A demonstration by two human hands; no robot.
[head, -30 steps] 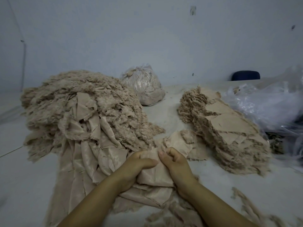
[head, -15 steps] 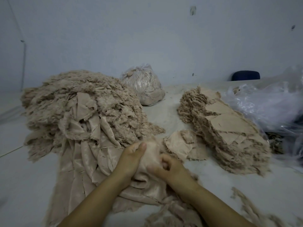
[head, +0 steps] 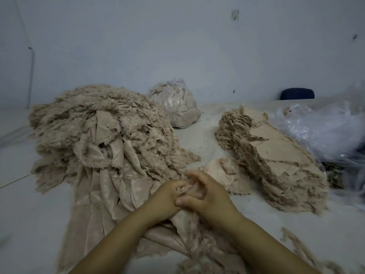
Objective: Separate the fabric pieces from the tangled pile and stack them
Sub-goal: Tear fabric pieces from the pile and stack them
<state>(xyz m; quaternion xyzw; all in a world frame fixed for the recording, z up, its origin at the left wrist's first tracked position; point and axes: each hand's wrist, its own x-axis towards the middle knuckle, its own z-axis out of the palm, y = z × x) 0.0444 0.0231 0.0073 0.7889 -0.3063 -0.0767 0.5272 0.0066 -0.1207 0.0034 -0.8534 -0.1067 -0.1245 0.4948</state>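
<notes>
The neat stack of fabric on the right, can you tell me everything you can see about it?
The stack of fabric pieces is beige and looks fuzzy, with ragged, frayed edges. Many flat pieces lie layered on one another, smooth backing side up on top. It stretches long, away from the person, and leans a little. It sits on the pale table, right of the tangled pile. A clear plastic bag lies beside it. Neither hand touches it.
</notes>
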